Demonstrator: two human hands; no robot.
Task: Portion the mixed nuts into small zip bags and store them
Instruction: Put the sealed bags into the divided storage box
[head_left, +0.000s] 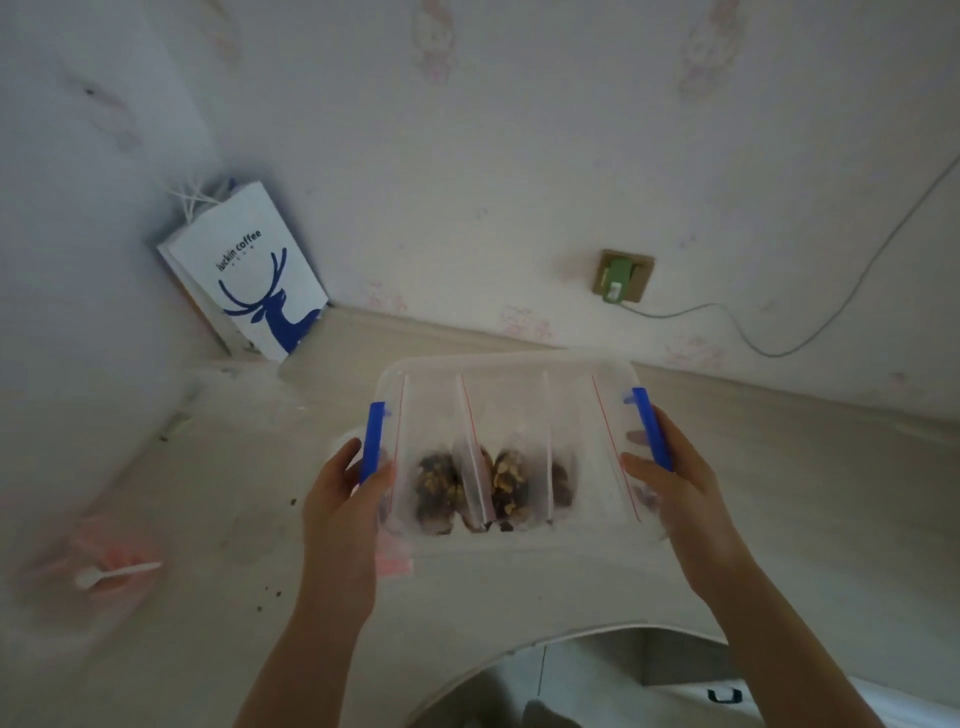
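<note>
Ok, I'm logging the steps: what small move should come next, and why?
Probably press both blue latches shut: the filled zip bags already sit in the clear box, and the left hand and right hand grip its latch ends.

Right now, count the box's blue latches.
2 on the box: one blue latch at the left hand, the other at the right hand. None seems hidden.

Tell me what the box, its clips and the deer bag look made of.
Box: likely clear frosted plastic; nut bags show through. Clips: glossy blue plastic, apparently. Deer bag: matte white paper, judging by folds and string handles.
</note>
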